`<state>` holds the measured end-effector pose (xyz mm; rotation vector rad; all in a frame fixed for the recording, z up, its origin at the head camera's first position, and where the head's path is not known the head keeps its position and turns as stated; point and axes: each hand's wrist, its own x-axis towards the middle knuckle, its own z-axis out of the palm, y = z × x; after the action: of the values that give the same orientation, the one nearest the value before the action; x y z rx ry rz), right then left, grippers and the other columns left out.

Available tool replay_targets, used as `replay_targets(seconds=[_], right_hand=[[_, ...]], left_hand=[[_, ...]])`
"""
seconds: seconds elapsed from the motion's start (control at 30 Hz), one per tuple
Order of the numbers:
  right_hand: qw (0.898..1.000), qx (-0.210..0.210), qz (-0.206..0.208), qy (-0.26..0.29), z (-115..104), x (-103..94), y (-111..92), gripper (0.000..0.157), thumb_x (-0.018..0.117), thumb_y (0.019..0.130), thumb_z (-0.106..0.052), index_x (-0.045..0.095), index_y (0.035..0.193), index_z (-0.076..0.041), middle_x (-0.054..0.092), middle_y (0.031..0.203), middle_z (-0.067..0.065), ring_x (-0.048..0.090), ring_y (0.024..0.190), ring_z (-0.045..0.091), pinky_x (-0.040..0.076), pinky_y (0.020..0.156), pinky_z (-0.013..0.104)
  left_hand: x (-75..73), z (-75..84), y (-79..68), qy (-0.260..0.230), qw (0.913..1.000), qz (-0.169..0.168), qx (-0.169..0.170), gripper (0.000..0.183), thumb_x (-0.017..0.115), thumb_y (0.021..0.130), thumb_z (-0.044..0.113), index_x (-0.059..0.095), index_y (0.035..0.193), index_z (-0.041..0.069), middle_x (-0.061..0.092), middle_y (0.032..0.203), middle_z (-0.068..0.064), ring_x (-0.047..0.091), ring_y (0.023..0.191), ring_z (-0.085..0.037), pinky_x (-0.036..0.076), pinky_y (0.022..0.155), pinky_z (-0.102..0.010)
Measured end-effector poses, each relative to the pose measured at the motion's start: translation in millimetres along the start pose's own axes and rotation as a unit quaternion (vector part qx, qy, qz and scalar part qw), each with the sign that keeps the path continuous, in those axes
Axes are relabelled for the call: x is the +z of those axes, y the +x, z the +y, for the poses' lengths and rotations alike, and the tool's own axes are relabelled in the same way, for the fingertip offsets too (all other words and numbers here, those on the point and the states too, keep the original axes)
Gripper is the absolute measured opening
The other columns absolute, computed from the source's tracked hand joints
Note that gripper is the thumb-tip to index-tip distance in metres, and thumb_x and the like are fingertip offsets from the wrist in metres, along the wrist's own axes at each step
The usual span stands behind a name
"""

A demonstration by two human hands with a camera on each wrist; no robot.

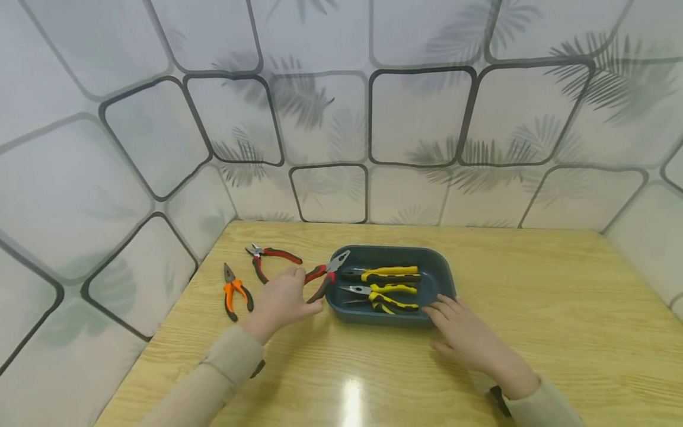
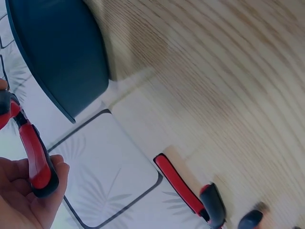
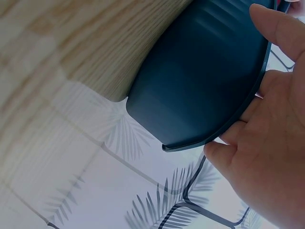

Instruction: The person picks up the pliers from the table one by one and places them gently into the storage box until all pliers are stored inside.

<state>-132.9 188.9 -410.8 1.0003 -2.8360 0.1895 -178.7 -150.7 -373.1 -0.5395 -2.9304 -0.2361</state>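
Note:
My left hand [image 1: 284, 299] grips red-and-black combination pliers [image 1: 337, 261] by the handles, their jaws pointing up and right over the left end of a dark blue tray [image 1: 384, 319]. In the left wrist view one red handle [image 2: 34, 152] of these pliers lies across the palm, near the tray wall [image 2: 62, 52]. My right hand [image 1: 472, 341] holds the tray at its front right corner. Its fingers reach over the rim, and the thumb [image 3: 271, 26] is at the outer wall. Inside the tray lie several yellow-and-black pliers [image 1: 392, 271], noses to the left.
Left of the tray, red-and-black diagonal cutters [image 1: 283, 255] lie on the wooden table [image 1: 533, 284] with handles spread. Orange-handled needle-nose pliers [image 1: 229, 286] lie nearer the table's left edge. A patterned cloth wall [image 1: 421, 118] encloses the back and sides.

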Motion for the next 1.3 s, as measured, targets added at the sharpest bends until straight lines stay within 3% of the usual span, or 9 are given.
replay_targets(seconds=[0.27,0.47,0.57,0.7,0.87,1.07,1.3], right_hand=[[1.0,-0.007,0.01,-0.004,-0.6,0.4,0.0,0.058,0.07,0.074,-0.028,0.05,0.119,0.003,0.051,0.116,0.019,0.038,0.115,0.04,0.026,0.095,0.056],[1.0,-0.009,0.004,-0.007,-1.7,-0.9,0.7,0.057,0.068,0.075,-0.029,0.05,0.119,0.003,0.051,0.116,0.019,0.038,0.116,0.039,0.027,0.095,0.055],[1.0,-0.01,0.001,-0.009,-1.7,-0.9,0.8,0.057,0.068,0.075,-0.028,0.05,0.119,0.003,0.051,0.116,0.019,0.038,0.116,0.039,0.027,0.096,0.055],[1.0,-0.009,0.007,-0.006,-1.1,-0.1,0.7,0.057,0.069,0.074,-0.028,0.05,0.119,0.003,0.051,0.115,0.019,0.038,0.115,0.039,0.026,0.095,0.056],[1.0,-0.011,0.016,-0.007,-0.3,1.2,1.1,0.058,0.07,0.074,-0.028,0.05,0.118,0.004,0.051,0.115,0.019,0.038,0.115,0.04,0.027,0.095,0.057],[1.0,-0.01,0.006,-0.008,-0.5,-0.3,0.7,0.058,0.07,0.074,-0.028,0.05,0.119,0.003,0.051,0.115,0.019,0.038,0.115,0.04,0.027,0.094,0.057],[1.0,-0.002,0.0,-0.004,-2.8,-2.0,0.6,0.057,0.07,0.074,-0.027,0.05,0.118,0.003,0.051,0.115,0.019,0.038,0.115,0.039,0.026,0.095,0.057]], left_hand=[[2.5,8.9,9.4,0.016,0.9993,-0.008,0.034,0.047,0.061,0.068,0.047,0.053,0.086,0.004,0.047,0.073,-0.001,0.041,0.057,-0.012,0.037,0.044,-0.023],[2.9,16.6,13.9,0.044,0.998,-0.033,0.032,0.06,0.057,0.068,0.052,0.056,0.099,0.001,0.053,0.086,-0.007,0.047,0.063,-0.015,0.041,0.045,-0.025],[2.5,21.8,15.4,0.027,0.9983,-0.048,0.016,0.064,0.056,0.069,0.052,0.056,0.103,-0.002,0.055,0.092,-0.01,0.05,0.067,-0.018,0.045,0.05,-0.029],[1.2,27.8,20.1,-0.031,0.9965,-0.072,-0.029,0.051,0.057,0.07,0.048,0.055,0.088,0.0,0.053,0.082,-0.009,0.048,0.058,-0.018,0.043,0.047,-0.03],[-2.7,31.3,27.4,-0.09,0.9884,-0.101,-0.069,0.036,0.057,0.07,0.041,0.042,0.057,0.011,0.036,0.05,0.002,0.031,0.038,-0.011,0.025,0.035,-0.023],[-7.8,36.8,31.1,-0.083,0.9858,-0.134,-0.058,0.044,0.058,0.072,0.04,0.037,0.042,0.014,0.025,0.036,0.007,0.024,0.033,-0.008,0.02,0.034,-0.021],[-10.2,45.9,34.0,-0.044,0.9862,-0.152,-0.048,0.049,0.057,0.074,0.045,0.035,0.041,0.016,0.022,0.037,0.008,0.021,0.035,-0.007,0.02,0.034,-0.021]])
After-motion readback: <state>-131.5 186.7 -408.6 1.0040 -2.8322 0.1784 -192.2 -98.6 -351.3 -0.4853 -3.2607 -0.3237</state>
